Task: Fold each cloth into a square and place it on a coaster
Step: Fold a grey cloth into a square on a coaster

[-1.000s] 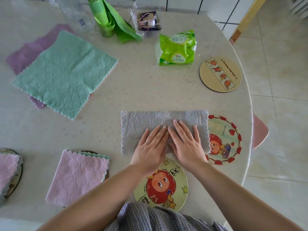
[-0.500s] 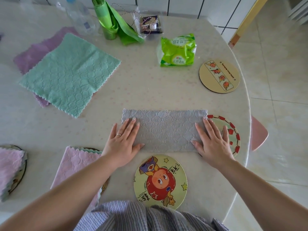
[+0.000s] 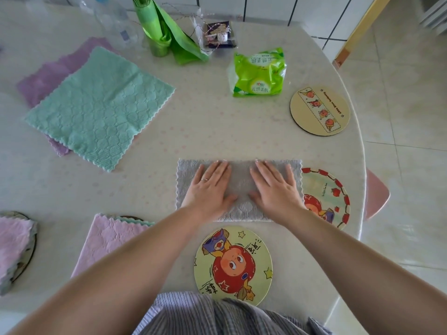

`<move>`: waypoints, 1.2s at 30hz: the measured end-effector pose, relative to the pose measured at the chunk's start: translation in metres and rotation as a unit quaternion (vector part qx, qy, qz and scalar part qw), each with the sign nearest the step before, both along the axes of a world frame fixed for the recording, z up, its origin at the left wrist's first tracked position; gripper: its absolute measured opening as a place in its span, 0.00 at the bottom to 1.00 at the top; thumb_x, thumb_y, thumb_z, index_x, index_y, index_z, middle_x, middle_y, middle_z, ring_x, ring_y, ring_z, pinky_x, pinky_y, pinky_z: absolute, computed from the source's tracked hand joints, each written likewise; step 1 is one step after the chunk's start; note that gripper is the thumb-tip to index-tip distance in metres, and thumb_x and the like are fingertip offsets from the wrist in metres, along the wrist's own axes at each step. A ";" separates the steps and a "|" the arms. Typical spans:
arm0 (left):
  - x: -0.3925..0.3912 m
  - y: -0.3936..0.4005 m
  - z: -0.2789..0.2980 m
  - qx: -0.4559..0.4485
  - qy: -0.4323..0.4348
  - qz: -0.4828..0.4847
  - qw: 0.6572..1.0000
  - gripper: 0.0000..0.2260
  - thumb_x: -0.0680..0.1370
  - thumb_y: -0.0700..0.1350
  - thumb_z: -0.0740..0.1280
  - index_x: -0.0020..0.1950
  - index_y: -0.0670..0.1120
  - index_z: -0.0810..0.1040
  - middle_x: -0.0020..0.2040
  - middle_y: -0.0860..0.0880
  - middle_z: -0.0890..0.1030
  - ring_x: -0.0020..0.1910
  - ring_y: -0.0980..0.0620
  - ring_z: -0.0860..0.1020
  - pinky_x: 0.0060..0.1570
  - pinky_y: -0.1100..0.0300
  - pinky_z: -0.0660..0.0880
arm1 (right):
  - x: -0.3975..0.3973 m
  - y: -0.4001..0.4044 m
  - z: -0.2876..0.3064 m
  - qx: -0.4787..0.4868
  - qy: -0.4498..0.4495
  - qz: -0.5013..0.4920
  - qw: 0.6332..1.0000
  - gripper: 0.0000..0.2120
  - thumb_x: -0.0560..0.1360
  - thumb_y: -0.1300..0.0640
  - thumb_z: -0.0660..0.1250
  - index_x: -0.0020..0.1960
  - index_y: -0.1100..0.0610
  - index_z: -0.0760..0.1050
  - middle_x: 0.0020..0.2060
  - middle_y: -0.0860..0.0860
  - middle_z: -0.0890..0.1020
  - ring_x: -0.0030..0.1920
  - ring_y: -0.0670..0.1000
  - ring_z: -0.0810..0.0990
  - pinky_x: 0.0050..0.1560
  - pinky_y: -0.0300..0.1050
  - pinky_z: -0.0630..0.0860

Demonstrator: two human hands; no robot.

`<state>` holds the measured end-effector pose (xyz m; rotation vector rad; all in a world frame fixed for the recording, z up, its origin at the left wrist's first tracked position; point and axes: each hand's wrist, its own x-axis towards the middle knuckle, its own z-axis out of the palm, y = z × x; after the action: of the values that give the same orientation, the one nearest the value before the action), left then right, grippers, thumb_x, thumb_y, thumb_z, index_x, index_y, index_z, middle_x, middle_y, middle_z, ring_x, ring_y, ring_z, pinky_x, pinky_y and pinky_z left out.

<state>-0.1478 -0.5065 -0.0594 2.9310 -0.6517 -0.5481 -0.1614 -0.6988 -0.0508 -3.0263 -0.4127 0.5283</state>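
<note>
Your round table [image 3: 217, 131] fills most of the view, pale and speckled. On its far left lies the biggest cloth, the mint-green cloth [image 3: 96, 107], spread flat on top of a purple cloth [image 3: 48, 78] that shows past its far and left edges.

In front of you is the grey cloth [image 3: 242, 209], folded into a long strip that runs left to right. Its right end overlaps the rim of the red-bordered coaster [image 3: 331, 189]. Your left hand [image 3: 208, 187] lies flat on the left half of the strip with its fingers straight and close together, a ring on one finger. Your right hand [image 3: 275, 187] lies flat on the right half, fingers straight and slightly spread. Both palms press down on the cloth, and a bare band of grey shows between the two thumbs.

Just nearer to you than the strip sits the cartoon coaster [image 3: 232, 264], with nothing on it. To its left, a folded pink cloth [image 3: 108, 240] covers a coaster of which only a dark far rim shows, with a mint-green edge peeking out below the pink one. At the left edge of the view, another stack of folded cloths [image 3: 12, 245], pink on top, sits on a dark-rimmed coaster.

On the far right of the table lies the tan coaster [image 3: 319, 111], bare. Beside it is a green tissue pack [image 3: 258, 72], and farther back a roll of green bags [image 3: 164, 32], a clear bottle [image 3: 116, 22] and a small wrapped box [image 3: 219, 36].
</note>
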 end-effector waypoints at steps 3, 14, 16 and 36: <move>0.003 0.012 0.002 0.019 -0.001 0.051 0.999 0.33 0.78 0.63 0.47 0.76 0.45 0.42 0.77 0.48 0.45 0.76 0.49 0.42 0.73 0.48 0.40 | 0.004 -0.020 0.002 -0.013 -0.001 -0.022 1.000 0.32 0.78 0.38 0.47 0.76 0.52 0.44 0.76 0.50 0.46 0.76 0.50 0.43 0.70 0.59 0.33; -0.061 -0.010 0.004 -0.189 -0.037 -0.085 0.978 0.12 0.73 0.46 0.70 0.55 0.49 0.78 0.50 0.52 0.78 0.49 0.53 0.76 0.55 0.55 0.75 | 0.055 0.022 0.014 0.115 -0.034 -0.042 0.992 0.16 0.79 0.55 0.57 0.65 0.49 0.72 0.63 0.49 0.73 0.63 0.51 0.70 0.67 0.51 0.61; -0.063 -0.007 0.002 -0.199 -0.052 -0.081 0.975 0.12 0.71 0.43 0.72 0.53 0.49 0.78 0.48 0.53 0.78 0.47 0.53 0.76 0.51 0.57 0.75 | 0.064 0.024 0.015 0.112 -0.028 -0.050 0.992 0.14 0.78 0.55 0.58 0.62 0.50 0.74 0.60 0.50 0.75 0.60 0.53 0.72 0.62 0.50 0.65; -0.046 0.058 0.019 -0.200 -0.083 -0.063 0.974 0.07 0.73 0.45 0.65 0.49 0.53 0.78 0.47 0.58 0.80 0.48 0.58 0.77 0.59 0.58 0.69 | 0.042 0.007 0.042 0.149 0.136 -0.050 0.978 0.06 0.78 0.53 0.58 0.51 0.55 0.68 0.35 0.50 0.76 0.30 0.48 0.70 0.32 0.41 0.67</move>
<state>-0.1942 -0.4490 -0.0402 2.5822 -0.8575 -0.1548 -0.1195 -0.6914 -0.0086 -2.6250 -0.2912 0.7804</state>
